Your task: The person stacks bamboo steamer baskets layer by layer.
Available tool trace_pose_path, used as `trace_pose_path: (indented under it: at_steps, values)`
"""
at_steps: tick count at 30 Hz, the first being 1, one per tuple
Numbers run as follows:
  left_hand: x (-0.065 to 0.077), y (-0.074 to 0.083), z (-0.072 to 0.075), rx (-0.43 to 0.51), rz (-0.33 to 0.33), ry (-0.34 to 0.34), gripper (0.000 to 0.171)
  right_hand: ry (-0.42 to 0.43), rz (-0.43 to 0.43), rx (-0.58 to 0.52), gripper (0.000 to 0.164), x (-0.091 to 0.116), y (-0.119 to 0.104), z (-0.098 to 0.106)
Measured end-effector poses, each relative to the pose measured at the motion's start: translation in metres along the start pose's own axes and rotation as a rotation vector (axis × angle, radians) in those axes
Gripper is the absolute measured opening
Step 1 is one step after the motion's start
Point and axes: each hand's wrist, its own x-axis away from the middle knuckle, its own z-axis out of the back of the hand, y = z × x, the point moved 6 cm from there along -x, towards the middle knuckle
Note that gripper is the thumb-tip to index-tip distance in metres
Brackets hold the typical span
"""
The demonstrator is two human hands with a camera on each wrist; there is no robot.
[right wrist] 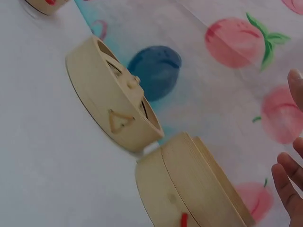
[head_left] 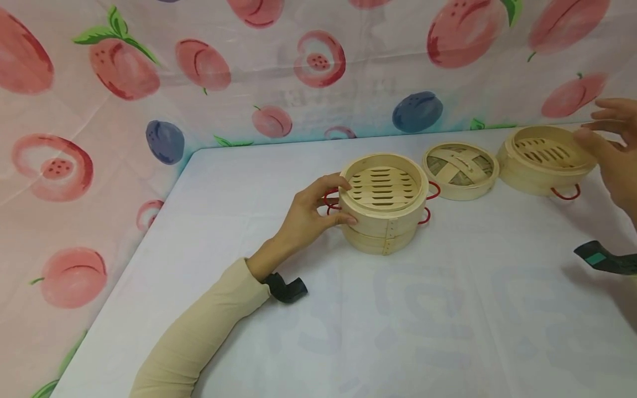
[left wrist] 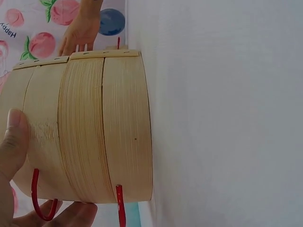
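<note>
Two round bamboo steamer baskets with slatted bottoms and red side handles are stacked on the white table. My left hand (head_left: 304,216) grips the upper steamer basket (head_left: 370,222) by its left side, thumb on the front wall and fingers around the red handle (left wrist: 35,194). Beneath it sits the lower basket (head_left: 365,242). At the far right my right hand (head_left: 614,166) is raised beside a separate steamer basket (head_left: 525,174). Its spread fingers (right wrist: 284,182) hold nothing and are apart from that basket in the right wrist view.
A woven bamboo lid (head_left: 460,166) lies between the stack and the right-hand basket. Behind them rises a fruit-printed cloth (head_left: 318,110) along the back edge of the white tabletop (head_left: 423,320). Black wrist straps (head_left: 288,288) show on both arms.
</note>
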Motion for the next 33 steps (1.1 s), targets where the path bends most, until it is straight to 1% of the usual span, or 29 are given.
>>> trace_pose_path:
  at_steps: [3,6,9,11,13,16,20,25,29,32,33]
  values:
    - [0.000,0.000,0.001,0.002,0.009,0.004,0.056,-0.013,-0.049,0.132,0.048,-0.003,0.016,0.008]
    - [0.000,-0.001,0.001,0.005,0.012,0.005,0.056,-0.018,-0.072,0.223,0.048,-0.005,0.033,0.012]
    - [0.001,-0.001,0.001,0.016,0.013,0.003,0.056,-0.005,-0.055,0.250,0.048,-0.005,0.047,0.015]
    - [0.001,-0.001,0.001,0.016,0.013,-0.001,0.056,0.006,-0.028,0.238,0.047,-0.005,0.055,0.016]
    - [0.001,-0.001,0.001,0.012,0.014,-0.005,0.056,0.009,-0.025,0.206,0.047,-0.004,0.061,0.015]
    - [0.001,-0.002,0.000,0.006,0.020,-0.013,0.057,-0.052,-0.079,0.190,0.049,-0.001,0.071,0.012]
    - [0.001,-0.003,0.000,0.006,0.045,-0.021,0.061,-0.165,-0.158,0.235,0.055,0.004,0.080,0.006]
    - [0.001,-0.006,0.000,0.019,0.078,-0.023,0.064,-0.224,-0.168,0.244,0.060,0.006,0.084,0.001]
    - [0.002,-0.007,0.000,0.028,0.093,-0.026,0.063,-0.280,-0.166,0.304,0.062,0.007,0.083,-0.002]
    - [0.001,-0.007,-0.001,0.032,0.100,-0.029,0.063,-0.308,-0.202,0.358,0.062,0.008,0.082,-0.002]
    - [0.002,-0.008,-0.001,0.030,0.101,-0.029,0.063,-0.310,-0.217,0.358,0.061,0.009,0.082,-0.003]
